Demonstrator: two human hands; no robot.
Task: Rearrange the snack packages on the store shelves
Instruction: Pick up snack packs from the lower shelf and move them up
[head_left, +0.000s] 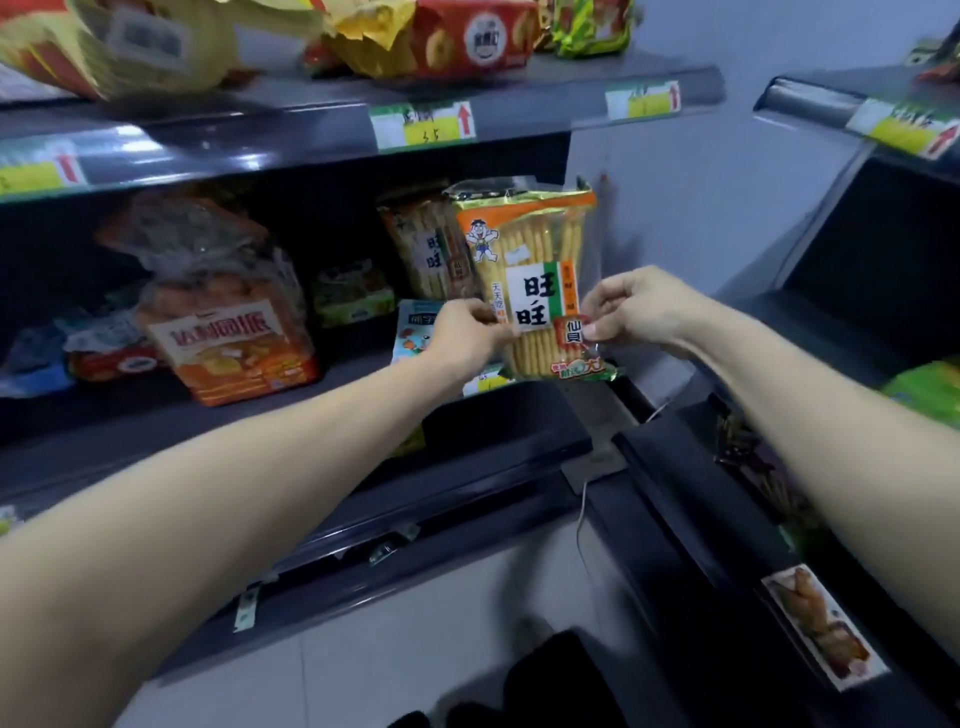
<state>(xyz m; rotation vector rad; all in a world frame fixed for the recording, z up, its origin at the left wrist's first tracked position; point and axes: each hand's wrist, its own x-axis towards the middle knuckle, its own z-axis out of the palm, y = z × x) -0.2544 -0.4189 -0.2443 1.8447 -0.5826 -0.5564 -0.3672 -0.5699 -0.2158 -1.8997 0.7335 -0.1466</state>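
Head: pack (530, 270) apparently pinched between hands (470, 332) (631, 309).

Body check, head view. I log the left forearm (234, 519) and right forearm (831, 467) as bare along their whole visible length, with no cloth on either one. Left hand (465, 335) and right hand (636, 312) are bare as well. One pale thumbnail shows on the right. A black mass (561, 680) sits low between the arms; clothing or footwear, I cannot tell which.
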